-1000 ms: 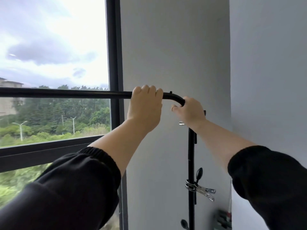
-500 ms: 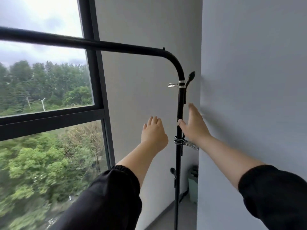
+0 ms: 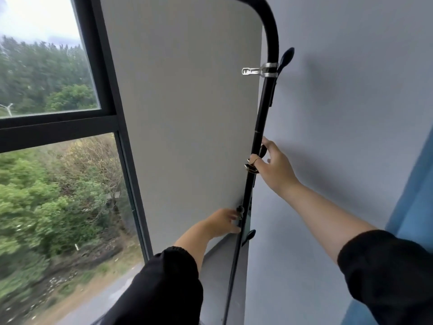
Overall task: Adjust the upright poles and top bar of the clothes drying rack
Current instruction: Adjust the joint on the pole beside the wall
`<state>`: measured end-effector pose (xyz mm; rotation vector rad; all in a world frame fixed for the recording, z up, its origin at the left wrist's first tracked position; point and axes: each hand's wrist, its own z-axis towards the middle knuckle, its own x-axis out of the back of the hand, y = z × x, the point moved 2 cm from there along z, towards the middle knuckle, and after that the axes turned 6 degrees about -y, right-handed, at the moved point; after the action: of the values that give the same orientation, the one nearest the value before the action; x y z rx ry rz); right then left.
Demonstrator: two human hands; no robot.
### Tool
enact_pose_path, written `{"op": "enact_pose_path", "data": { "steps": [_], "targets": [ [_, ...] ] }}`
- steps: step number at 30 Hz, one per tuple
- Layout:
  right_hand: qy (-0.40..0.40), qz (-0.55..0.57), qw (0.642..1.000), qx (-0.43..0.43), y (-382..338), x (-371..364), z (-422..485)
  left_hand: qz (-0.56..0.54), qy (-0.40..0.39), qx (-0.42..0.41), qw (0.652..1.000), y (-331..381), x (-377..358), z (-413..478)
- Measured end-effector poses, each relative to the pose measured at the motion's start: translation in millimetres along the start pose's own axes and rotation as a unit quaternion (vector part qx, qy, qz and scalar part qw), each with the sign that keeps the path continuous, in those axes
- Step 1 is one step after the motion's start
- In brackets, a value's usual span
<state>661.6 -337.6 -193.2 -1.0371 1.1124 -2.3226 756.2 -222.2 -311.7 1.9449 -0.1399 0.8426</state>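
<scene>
Black pole (image 3: 259, 137), hands seemingly gripping.

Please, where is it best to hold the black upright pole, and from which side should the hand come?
Probably the bare stretch of the upright pole between the metal clip and the right hand, coming from the open window side; the wall crowds the other side.

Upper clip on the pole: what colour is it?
Silver metal clip on the black pole, clearest in the head view.
</scene>
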Motion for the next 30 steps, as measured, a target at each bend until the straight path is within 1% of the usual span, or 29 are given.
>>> {"op": "enact_pose_path", "data": {
  "steps": [3, 6, 8, 10, 12, 15, 19, 20, 23, 27, 30],
  "targets": [
    [0.005, 0.036, 0.999, -0.006, 1.1, 8.5, -6.5, -0.01, 0.041, -0.015, 0.999, 8.8, -20.6, 3.0],
    [0.073, 0.062, 0.995, -0.003, 8.5, 16.0, -24.8, -0.01, 0.081, -0.016, 0.997, 13.1, -33.2, 5.5],
    [0.102, 0.096, 0.99, -0.027, 22.1, 15.8, -42.6, -0.016, 0.095, -0.012, 0.995, 8.1, -43.0, 6.2],
    [0.109, 0.121, 0.985, -0.057, 41.1, 11.2, -58.4, -0.017, 0.099, -0.014, 0.995, 3.3, -48.6, 8.0],
    [0.08, 0.118, 0.987, -0.08, 56.0, 2.4, -69.3, -0.029, 0.096, -0.011, 0.995, -3.4, -54.4, 10.9],
    [0.001, 0.123, 0.984, -0.128, 68.6, -14.6, -71.4, -0.058, 0.094, -0.001, 0.994, -11.7, -62.9, 17.3],
    [-0.103, 0.097, 0.983, -0.113, 70.1, -41.5, -69.2, -0.08, 0.109, 0.012, 0.991, -24.2, -74.0, 24.2],
    [-0.112, 0.087, 0.983, -0.115, 72.2, -48.6, -68.8, -0.075, 0.109, 0.017, 0.991, -30.8, -78.1, 27.0],
    [-0.093, 0.062, 0.987, -0.111, 69.5, -58.8, -63.9, -0.032, 0.116, 0.014, 0.993, -41.4, -79.7, 29.2],
    [-0.094, -0.003, 0.991, -0.099, 76.3, -67.8, -52.8, -0.017, 0.105, 0.014, 0.994, -46.8, -72.4, 38.3],
    [-0.098, -0.024, 0.99, -0.099, 83.6, -72.3, -42.7, -0.016, 0.096, 0.013, 0.995, -51.1, -66.6, 45.8]
  ]
}}
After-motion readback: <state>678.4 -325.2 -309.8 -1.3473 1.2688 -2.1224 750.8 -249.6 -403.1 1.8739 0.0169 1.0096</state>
